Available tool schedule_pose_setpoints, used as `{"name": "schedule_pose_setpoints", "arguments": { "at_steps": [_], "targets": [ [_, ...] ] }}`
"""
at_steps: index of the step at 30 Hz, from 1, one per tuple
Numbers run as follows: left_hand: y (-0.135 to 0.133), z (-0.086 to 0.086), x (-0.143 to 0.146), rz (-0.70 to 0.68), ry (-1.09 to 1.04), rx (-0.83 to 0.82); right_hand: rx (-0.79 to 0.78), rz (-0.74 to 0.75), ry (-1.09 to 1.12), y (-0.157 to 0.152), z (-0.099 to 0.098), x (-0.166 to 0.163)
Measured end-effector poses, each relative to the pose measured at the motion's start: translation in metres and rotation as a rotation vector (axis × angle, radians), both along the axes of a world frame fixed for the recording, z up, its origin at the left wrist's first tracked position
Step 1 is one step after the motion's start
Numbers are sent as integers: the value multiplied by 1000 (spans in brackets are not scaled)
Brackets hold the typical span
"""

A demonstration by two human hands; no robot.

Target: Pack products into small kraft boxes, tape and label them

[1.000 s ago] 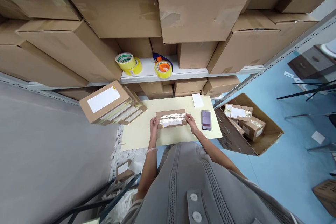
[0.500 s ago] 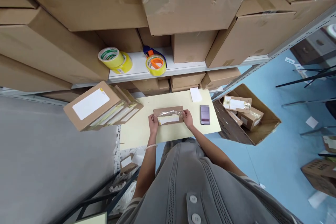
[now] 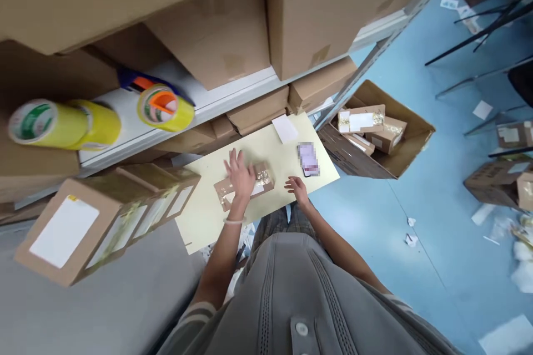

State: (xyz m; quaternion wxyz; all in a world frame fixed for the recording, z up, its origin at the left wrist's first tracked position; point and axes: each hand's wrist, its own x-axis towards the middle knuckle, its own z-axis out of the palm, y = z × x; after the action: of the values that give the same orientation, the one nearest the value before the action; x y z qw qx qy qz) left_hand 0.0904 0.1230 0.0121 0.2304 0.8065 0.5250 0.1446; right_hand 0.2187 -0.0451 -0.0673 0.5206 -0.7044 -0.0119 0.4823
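Note:
A small brown cardboard box [image 3: 264, 173] with shiny tape and a white label lies on the cream table [image 3: 200, 227]. Above its middle is my left hand [image 3: 241, 175], fingers spread, covering part of the label; whether it touches the box I cannot tell. My right hand [image 3: 297, 187] is off the box's right end, its fingers loosely stretched and holding nothing. Beyond that hand lies a phone [image 3: 308, 158] with a blurred screen. A white sheet of paper [image 3: 285, 128] rests near the table's back edge.
At the left, labelled boxes [image 3: 66, 233] stand in a row. Yellow tape rolls [image 3: 97, 125] and a tape dispenser [image 3: 164, 108] sit on the shelf [image 3: 233, 86] ahead. An open carton [image 3: 410, 138] holding parcels stands on the floor to the right.
Both hands have let go of the box's ends. My left hand has moved over its middle, my right hand away from it. The view has shifted and turned, bringing the shelf closer.

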Motion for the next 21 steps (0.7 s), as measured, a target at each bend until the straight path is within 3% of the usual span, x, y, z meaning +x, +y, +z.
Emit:
{"name": "schedule_pose_setpoints", "arguments": {
  "at_steps": [3, 6, 9, 11, 15, 21],
  "targets": [
    [31, -26, 68, -301, 35, -84, -24, -41, 19, -28, 4, 11],
    [54, -69, 137, -459, 60, -184, -32, -104, 9, -52, 12, 21],
    [58, -109, 186, -475, 120, -286, -48, -175, -18, -71, 18, 25],
    [52, -126, 202, -424, 162, -323, -65, -233, -25, -80, 20, 26],
    [41, -136, 204, -349, 139, -306, -90, -293, -12, -84, 20, 25],
    [62, -121, 196, -482, 285, -306, -44, -240, 62, -56, 25, 23]
  ]
}}
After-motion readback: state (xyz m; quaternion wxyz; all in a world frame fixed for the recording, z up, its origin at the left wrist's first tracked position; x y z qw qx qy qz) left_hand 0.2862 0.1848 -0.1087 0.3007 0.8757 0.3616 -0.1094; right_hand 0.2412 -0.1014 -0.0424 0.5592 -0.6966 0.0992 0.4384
